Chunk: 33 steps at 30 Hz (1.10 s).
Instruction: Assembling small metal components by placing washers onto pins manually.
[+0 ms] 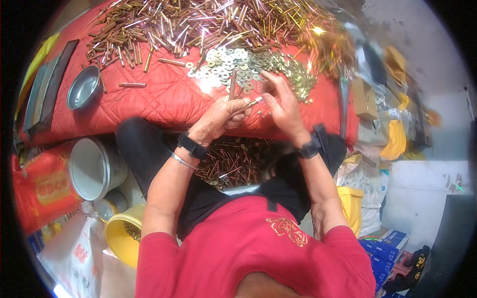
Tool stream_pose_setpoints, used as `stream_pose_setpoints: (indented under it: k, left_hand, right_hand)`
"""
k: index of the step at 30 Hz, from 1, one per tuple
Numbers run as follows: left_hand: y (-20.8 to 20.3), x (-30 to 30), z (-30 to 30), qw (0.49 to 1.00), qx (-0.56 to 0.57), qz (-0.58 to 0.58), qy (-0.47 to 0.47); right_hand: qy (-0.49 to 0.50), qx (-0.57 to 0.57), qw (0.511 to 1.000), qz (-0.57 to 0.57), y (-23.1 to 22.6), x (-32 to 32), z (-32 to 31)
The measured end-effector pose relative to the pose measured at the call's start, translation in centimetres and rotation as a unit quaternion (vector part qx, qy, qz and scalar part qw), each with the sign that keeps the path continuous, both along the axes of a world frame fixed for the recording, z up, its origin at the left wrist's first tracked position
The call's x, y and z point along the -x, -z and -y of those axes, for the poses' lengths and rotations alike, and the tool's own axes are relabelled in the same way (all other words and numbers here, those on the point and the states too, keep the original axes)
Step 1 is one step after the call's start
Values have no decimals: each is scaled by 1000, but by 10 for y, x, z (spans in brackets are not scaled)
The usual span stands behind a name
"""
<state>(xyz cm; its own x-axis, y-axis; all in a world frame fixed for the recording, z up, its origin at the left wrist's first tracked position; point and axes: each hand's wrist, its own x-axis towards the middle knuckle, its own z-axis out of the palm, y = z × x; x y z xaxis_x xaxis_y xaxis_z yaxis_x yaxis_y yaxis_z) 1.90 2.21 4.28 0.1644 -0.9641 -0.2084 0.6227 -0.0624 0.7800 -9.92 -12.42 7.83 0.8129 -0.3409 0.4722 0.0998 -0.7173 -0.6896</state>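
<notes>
My left hand is closed round metal bolts, seemingly at least two. One bolt points away from me, and another slants right, its bright tip toward my right hand. My right hand is beside that tip, thumb and fingers apart; whether the thumb touches it I cannot tell. Just beyond my hands lies a pile of silver washers on a red quilted cover. Small brass-coloured nuts lie to its right. A large heap of copper-coloured bolts spreads behind.
A metal bowl sits at the cover's left. Between my legs is a container of finished-looking bolts. Left of me stand a grey-white bucket and a yellow bucket. Blue boxes and yellow bags are on the right.
</notes>
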Motion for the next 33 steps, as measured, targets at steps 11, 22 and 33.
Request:
stream_pose_setpoints:
  k: [11,22,33]
  left_hand:
    - [1,1,3,1000,-25,6,4]
    - [7,-4,-5,909,39,407,-78]
    - [18,-10,5,950,-68,213,-220]
  right_hand:
    - [1,-34,998,-53,-4,5,-6]
    - [-153,-248,921,-260,-3,4,19]
    - [269,235,929,-96,51,-119,155]
